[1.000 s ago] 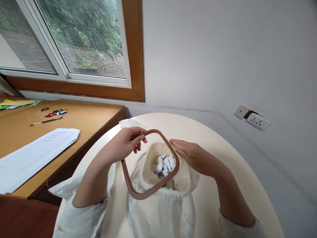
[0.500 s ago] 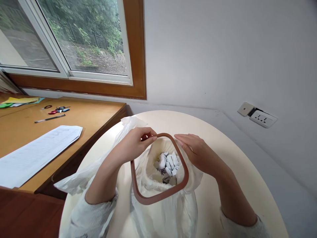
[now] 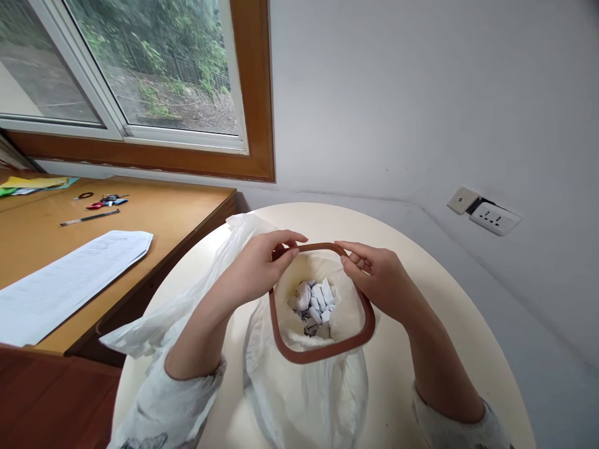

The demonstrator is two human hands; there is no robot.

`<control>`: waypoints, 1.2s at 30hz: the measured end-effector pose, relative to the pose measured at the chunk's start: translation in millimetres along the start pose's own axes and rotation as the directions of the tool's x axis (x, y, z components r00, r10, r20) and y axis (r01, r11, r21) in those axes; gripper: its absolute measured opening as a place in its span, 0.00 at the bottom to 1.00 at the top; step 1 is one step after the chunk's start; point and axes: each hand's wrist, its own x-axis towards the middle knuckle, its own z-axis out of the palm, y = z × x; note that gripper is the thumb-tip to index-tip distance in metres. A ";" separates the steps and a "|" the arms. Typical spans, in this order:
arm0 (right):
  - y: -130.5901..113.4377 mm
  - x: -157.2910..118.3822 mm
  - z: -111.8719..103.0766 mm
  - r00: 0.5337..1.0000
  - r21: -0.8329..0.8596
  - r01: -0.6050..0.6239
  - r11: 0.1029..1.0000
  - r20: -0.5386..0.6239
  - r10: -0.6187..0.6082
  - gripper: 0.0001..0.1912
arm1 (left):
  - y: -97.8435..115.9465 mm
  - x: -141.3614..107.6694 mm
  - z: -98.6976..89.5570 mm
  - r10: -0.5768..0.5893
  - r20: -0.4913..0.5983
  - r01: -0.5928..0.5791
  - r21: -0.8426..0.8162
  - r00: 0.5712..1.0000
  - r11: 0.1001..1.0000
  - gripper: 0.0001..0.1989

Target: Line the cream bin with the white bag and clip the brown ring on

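A brown rounded-square rim ring (image 3: 299, 357) lies over the mouth of a white wastebasket lined with a thin white plastic bag (image 3: 318, 393). Crumpled white paper (image 3: 317, 302) fills the bottom of the basket. My left hand (image 3: 253, 268) pinches the ring's far left corner between thumb and fingers. At the far right corner, my right hand (image 3: 386, 280) grips the ring, thumb inside and fingers over the top. The ring's near edge sits out over the bag's folded front. Another stretch of white plastic bag (image 3: 150, 327) spreads beneath and beyond my left forearm.
The basket stands on a round cream table (image 3: 449, 349). To the left is a wooden desk (image 3: 187, 206) with paper sheets (image 3: 79, 280), a pen (image 3: 88, 217) and keys (image 3: 110, 201). A wall with a socket (image 3: 495, 218) and a window (image 3: 163, 68) lie beyond.
The ring has moved right and slightly away, now more squarely around the basket's mouth. My right hand has closed onto its far right corner; my left hand kept hold and shifted right.
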 end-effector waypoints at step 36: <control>0.1 -0.1 -1.7 0.982 -0.218 -0.137 0.966 0.099 0.162 0.10 | -17.5 10.9 3.1 -0.164 0.095 0.147 0.164 0.982 0.975 0.16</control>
